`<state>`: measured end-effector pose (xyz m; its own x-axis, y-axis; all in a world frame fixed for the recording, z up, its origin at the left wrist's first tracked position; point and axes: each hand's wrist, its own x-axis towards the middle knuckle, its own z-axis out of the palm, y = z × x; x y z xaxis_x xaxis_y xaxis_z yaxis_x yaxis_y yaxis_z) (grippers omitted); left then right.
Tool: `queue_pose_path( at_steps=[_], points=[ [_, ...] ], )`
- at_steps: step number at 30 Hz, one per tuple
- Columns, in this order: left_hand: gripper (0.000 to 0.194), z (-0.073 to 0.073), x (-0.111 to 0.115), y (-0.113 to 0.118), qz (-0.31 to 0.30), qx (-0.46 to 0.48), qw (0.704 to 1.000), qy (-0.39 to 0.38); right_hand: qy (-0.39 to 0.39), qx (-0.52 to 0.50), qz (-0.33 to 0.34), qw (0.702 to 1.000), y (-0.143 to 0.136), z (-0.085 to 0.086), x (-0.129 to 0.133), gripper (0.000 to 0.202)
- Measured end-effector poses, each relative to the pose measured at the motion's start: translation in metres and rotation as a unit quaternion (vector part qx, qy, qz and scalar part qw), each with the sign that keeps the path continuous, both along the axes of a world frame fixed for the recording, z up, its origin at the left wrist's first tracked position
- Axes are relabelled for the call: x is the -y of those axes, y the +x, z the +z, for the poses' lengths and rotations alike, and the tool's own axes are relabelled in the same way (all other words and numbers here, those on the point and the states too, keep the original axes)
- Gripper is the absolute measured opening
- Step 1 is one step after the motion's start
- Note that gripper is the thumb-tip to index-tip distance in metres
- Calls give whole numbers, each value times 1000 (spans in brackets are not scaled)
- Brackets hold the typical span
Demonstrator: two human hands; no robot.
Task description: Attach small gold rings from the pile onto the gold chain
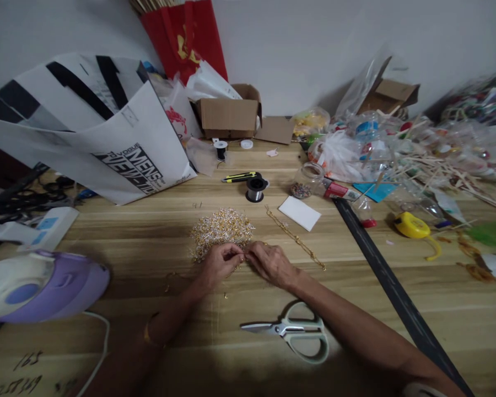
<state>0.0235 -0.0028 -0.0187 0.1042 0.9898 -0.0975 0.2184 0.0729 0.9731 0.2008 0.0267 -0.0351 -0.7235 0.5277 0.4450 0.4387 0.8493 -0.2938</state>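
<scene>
My left hand (221, 263) and my right hand (270, 261) meet at the near edge of a pile of gold and silver beaded pieces (222, 227). Both pinch at a small gold chain piece (235, 269), whose end hangs between the fingertips; its details are too small to tell. Right of the pile, a longer gold chain (296, 238) lies stretched on the table. Scissors with pale handles (287, 330) rest below my hands, blades pointing left. A tiny gold bit (225, 296) lies near my left wrist.
Behind the pile are a wire spool (255, 189), a yellow-black cutter (238, 177), a bead jar (308, 181) and a white card (300, 213). A purple appliance (62, 286) stands left, a tape measure (411, 225) right. A large paper bag (119, 149) and boxes stand behind.
</scene>
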Motion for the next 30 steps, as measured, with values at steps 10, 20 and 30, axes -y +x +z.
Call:
queue_pose_path(
  at_steps=[10,20,30],
  points=[
    [12,2,-2,-1,28,43,998,-26,31,-20,20,999,1,1,1,15],
    [18,-2,-2,-2,28,70,996,-40,63,-12,35,997,3,2,1,26],
    [19,3,-2,-1,13,68,997,-43,57,-31,32,997,3,6,2,23]
  ],
)
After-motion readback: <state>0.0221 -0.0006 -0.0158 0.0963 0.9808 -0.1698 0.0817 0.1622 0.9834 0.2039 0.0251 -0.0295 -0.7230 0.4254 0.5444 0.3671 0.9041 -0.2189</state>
